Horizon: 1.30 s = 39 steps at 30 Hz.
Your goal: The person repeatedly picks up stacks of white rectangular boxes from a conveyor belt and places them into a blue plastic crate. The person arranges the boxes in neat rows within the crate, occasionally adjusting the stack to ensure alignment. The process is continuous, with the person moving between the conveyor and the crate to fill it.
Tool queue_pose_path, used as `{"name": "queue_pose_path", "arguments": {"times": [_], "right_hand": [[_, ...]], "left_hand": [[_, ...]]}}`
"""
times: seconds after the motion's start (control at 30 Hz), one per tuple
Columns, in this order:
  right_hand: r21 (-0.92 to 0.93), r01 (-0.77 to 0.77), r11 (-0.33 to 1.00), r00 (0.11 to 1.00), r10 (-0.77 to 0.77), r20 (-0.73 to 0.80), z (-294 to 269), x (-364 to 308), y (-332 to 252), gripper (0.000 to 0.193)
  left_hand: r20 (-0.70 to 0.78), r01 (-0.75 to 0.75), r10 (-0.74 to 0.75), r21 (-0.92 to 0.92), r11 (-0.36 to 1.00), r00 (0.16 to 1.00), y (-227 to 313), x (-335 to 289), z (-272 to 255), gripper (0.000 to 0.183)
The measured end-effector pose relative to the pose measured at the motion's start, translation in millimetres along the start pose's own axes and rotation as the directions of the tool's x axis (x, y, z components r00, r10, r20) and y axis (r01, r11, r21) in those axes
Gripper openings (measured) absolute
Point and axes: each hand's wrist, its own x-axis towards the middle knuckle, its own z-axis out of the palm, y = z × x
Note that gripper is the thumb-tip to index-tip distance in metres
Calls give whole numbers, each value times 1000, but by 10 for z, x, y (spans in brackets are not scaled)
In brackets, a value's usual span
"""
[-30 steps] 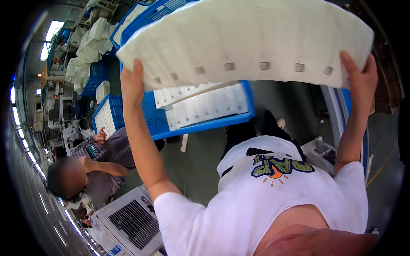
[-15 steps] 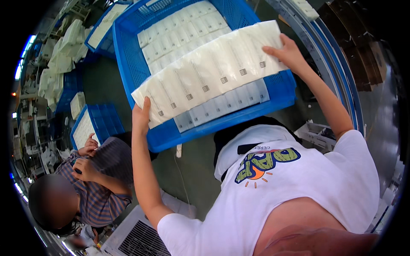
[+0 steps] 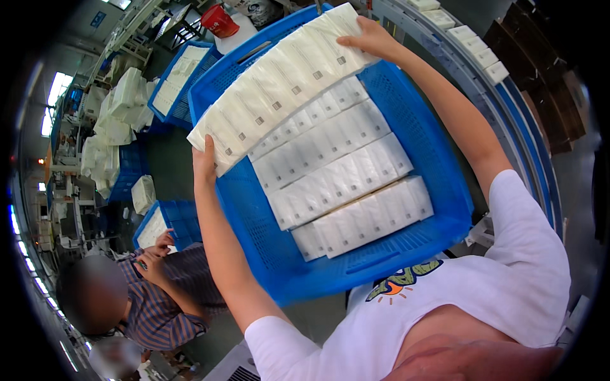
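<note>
Between my two hands I hold a long, slightly curved row of white tissue packs (image 3: pixel 286 82), each with a small grey square mark. My left hand (image 3: pixel 204 162) presses its near left end, the thumb on the front face. At the far right end my right hand (image 3: pixel 372 41) grips the row, thumb on the front and the other fingers partly hidden. The row is over the far part of a large blue plastic crate (image 3: pixel 248 254). Inside the crate lie several similar rows of packs (image 3: pixel 346 184), side by side; the held row partly covers the farthest ones.
A conveyor (image 3: pixel 508 101) with white packs runs along the right. Brown cardboard (image 3: pixel 540 82) stands beyond it. On the left are more blue crates (image 3: pixel 184 222), piled white packs (image 3: pixel 117 120), and a seated person in a striped shirt (image 3: pixel 162 317). A red bucket (image 3: pixel 219 22) is at the back.
Both hands have carried the row toward the crate's far end, uncovering more of the rows inside. The view has shifted, and the crate now appears lower and nearer.
</note>
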Motion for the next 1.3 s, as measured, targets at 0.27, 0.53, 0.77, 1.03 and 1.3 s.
{"name": "queue_pose_path", "arguments": {"times": [0.27, 0.53, 0.77, 1.03, 1.3], "right_hand": [[49, -166, 985, 986, 165, 25, 1077, 766, 833, 74], [-666, 97, 740, 994, -108, 24, 2238, 1063, 1646, 39], [-735, 404, 545, 912, -179, 369, 1907, 1081, 1529, 47], [-530, 308, 790, 939, -164, 303, 1442, 984, 442, 16], [-175, 432, 884, 902, -424, 85, -673, -1742, 4, 8]], "left_hand": [[-46, 134, -132, 31, 991, 990, -567, 1578, 227, 59], [-393, 55, 357, 734, 677, 848, -1972, 2226, 807, 56], [-26, -156, 663, 964, 215, 748, -1213, 1786, 944, 35], [109, -469, 588, 725, 504, 801, -1364, 153, 1247, 37], [863, -702, 155, 274, 658, 481, -755, -1763, 1987, 25]]}}
